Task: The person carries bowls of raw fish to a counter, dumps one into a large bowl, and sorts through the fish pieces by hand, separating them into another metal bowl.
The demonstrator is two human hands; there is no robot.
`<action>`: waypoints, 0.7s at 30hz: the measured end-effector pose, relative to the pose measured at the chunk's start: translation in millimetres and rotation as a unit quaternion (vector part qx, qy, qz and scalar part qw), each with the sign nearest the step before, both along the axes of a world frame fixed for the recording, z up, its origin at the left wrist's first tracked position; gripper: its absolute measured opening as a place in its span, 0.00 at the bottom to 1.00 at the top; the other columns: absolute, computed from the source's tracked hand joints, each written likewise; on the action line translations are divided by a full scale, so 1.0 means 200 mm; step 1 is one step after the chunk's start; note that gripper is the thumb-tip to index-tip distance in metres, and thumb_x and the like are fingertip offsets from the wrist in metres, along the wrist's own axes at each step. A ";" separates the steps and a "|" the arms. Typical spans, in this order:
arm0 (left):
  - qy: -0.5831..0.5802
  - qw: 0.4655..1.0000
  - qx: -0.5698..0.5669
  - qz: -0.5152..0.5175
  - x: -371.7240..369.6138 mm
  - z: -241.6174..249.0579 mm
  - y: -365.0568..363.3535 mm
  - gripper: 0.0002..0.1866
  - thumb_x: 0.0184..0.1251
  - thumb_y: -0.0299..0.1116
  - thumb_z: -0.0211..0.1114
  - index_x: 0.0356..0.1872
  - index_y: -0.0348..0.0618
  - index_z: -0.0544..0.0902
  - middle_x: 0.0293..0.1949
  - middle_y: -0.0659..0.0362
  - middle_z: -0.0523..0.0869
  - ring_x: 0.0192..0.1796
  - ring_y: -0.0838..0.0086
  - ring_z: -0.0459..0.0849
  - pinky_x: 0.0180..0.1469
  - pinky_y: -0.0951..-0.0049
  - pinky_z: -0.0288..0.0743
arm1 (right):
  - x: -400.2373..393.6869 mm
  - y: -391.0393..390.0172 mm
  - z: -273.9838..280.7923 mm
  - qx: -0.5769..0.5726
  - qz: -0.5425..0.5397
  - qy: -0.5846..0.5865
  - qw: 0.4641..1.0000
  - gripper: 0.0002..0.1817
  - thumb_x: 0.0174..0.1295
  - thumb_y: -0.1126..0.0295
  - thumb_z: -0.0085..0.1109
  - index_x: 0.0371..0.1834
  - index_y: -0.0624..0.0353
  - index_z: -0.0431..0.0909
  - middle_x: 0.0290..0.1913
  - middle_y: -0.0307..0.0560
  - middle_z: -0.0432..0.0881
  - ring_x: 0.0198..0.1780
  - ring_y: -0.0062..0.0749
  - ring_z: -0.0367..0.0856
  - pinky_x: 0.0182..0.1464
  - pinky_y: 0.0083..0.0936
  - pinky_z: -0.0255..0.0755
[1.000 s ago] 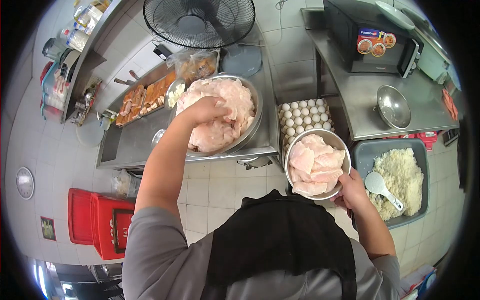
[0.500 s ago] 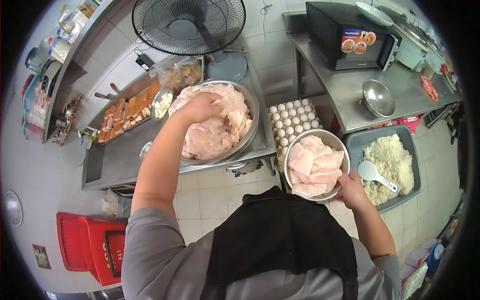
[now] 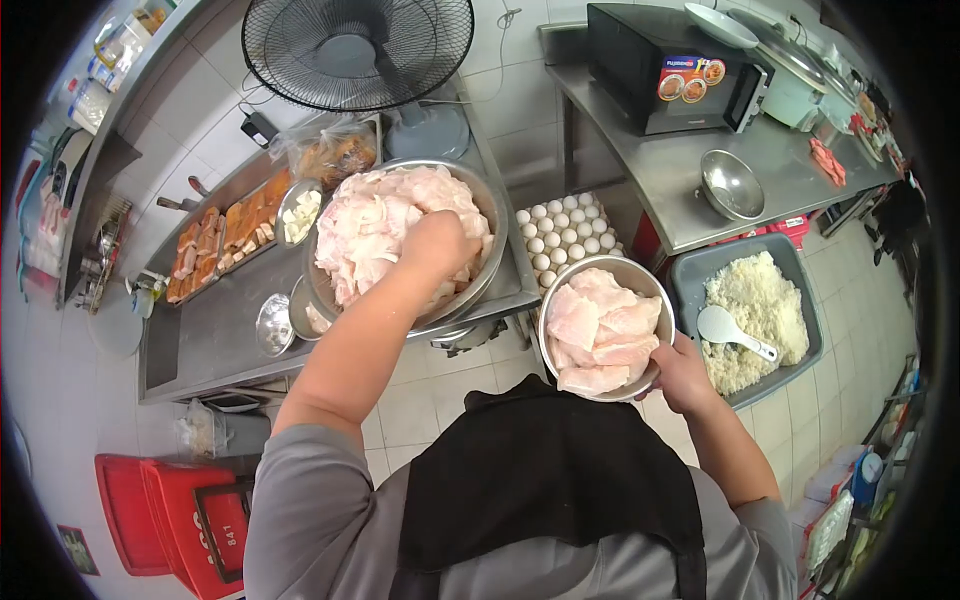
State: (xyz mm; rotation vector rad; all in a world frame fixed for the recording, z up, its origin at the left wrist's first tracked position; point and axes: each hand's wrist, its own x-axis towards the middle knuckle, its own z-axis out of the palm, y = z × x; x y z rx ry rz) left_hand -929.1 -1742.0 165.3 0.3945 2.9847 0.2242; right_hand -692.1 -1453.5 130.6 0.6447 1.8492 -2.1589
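Note:
My left hand (image 3: 437, 245) is in the large metal bowl (image 3: 492, 262) of raw pale meat (image 3: 362, 222), at the right part of the pile. Its fingers are bent down into the meat, and their tips are hidden. My right hand (image 3: 682, 376) grips the rim of a smaller steel bowl (image 3: 545, 352). Several thick pale fillets (image 3: 604, 322) lie in that bowl, in front of my apron. The large bowl rests on the steel counter at the left.
Egg trays (image 3: 568, 236) stand between the counters. A grey tub (image 3: 690, 275) holds white crumbs and a scoop (image 3: 735, 333). A fan (image 3: 350, 50), a microwave (image 3: 680, 70), an empty bowl (image 3: 732, 185), marinated meat trays (image 3: 225, 235) and a red bin (image 3: 190, 520) surround me.
My left hand has moved from the upper part of the meat pile down and to the right. The whole view has shifted slightly, while my right hand still holds the smaller bowl.

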 end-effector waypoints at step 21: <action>-0.056 0.972 0.219 0.058 -0.10 0.01 -0.14 0.22 0.56 0.41 0.65 0.37 0.25 0.82 0.34 0.44 0.87 0.36 0.59 0.87 0.36 0.63 0.79 | -0.01 -0.03 -0.02 -0.002 0.010 -0.006 1.000 0.20 0.67 0.70 0.45 0.57 0.71 0.70 0.39 0.55 0.83 0.28 0.34 0.85 0.22 0.27 0.81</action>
